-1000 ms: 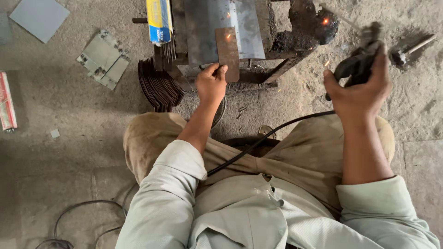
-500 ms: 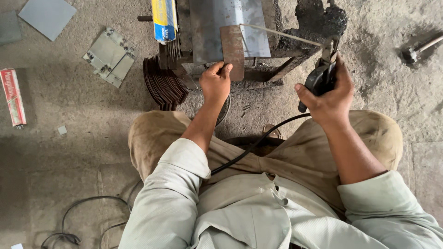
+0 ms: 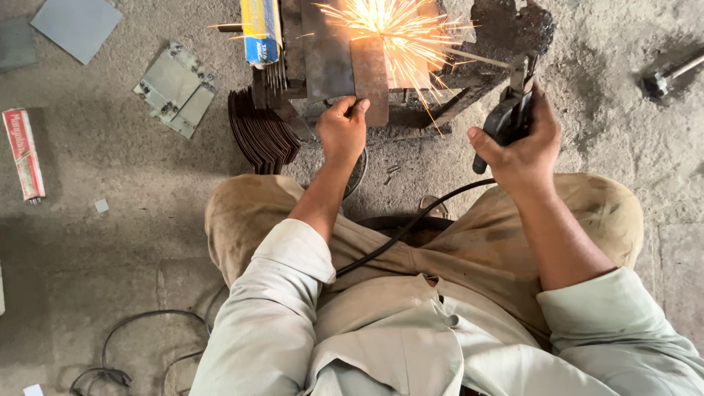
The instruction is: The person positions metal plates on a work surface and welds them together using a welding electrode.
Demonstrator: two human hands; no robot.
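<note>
Sparks (image 3: 389,29) burst where the rod (image 3: 480,59) meets the rusty metal strip (image 3: 370,73) on the low steel stand (image 3: 323,51): welding is under way. The left hand (image 3: 341,132) pinches the strip's lower edge; the right hand (image 3: 524,143) is wrapped tight around the black electrode holder (image 3: 510,117). Judging by this, the next move calls for a steady arc along the joint

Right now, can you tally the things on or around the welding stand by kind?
Hands: 2, left hand, right hand
Electrode holder: 1
Rusty strip: 1
Electrode packets: 2, yellow-blue, red
Flat grey sheets: 2, square, bolted
Stack of dark plates: 1
Total: 9
</note>
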